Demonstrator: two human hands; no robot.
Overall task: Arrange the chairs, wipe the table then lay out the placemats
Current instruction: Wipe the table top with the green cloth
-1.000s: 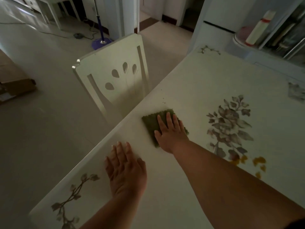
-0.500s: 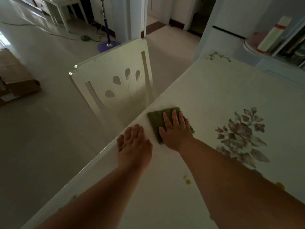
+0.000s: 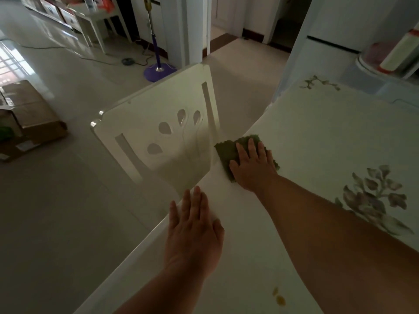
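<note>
A white table (image 3: pixel 317 137) with printed flower patterns fills the right half of the view. My right hand (image 3: pixel 252 165) lies flat on a green cloth (image 3: pixel 227 151), pressing it to the table near the left edge. My left hand (image 3: pixel 192 230) rests flat on the table's edge, fingers together, holding nothing. A white chair (image 3: pixel 158 141) with teardrop cut-outs in its back stands pushed against the table's left side, just beyond both hands. No placemats are in view.
Small yellow marks (image 3: pixel 278 298) show on the table near me. A cardboard box (image 3: pixel 31 118) sits on the floor at left. A purple floor-stand base (image 3: pixel 158 70) and cables lie behind the chair. A white cabinet and shelf (image 3: pixel 385 64) stand at the far right.
My right hand has slid the green cloth along the table edge toward the chair. My left hand shifted along the edge, and the view moved forward and up.
</note>
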